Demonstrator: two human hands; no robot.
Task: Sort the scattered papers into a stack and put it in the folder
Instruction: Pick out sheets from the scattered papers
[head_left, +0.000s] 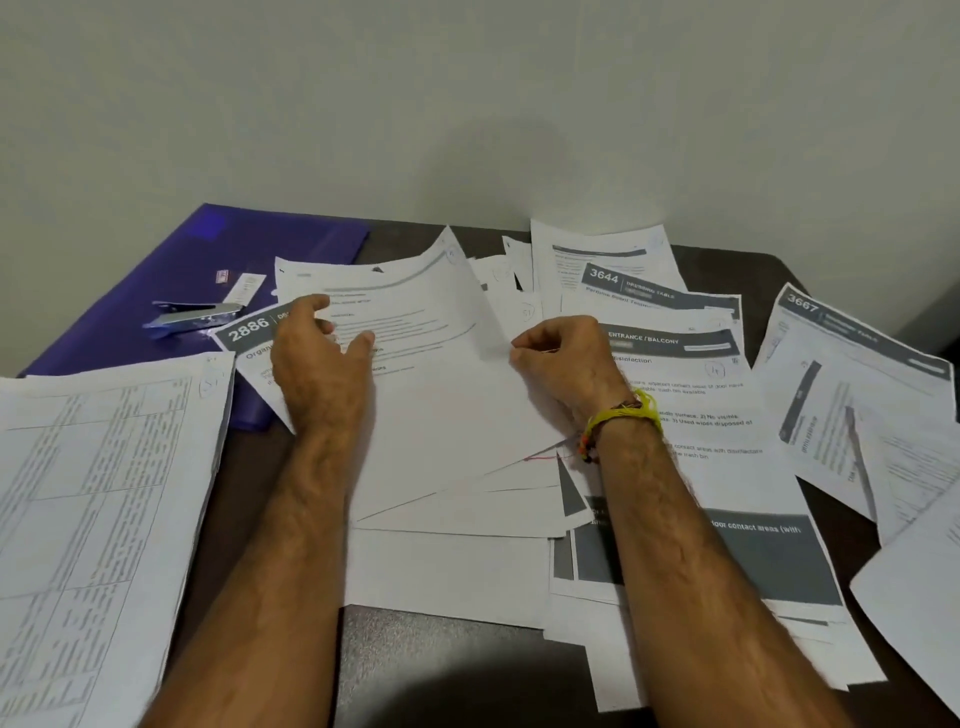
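Scattered white printed papers cover the dark table. In the middle lies a top sheet with its right edge lifted. My right hand pinches that lifted edge between thumb and curled fingers. My left hand hovers over the sheet's left side, fingers loosely curved, holding nothing. A squared stack of table-printed papers lies at the left. The blue folder lies at the back left, partly under the papers.
A stapler and a small box of staples sit on the folder. More sheets spread to the right table edge. A pale wall rises right behind the table.
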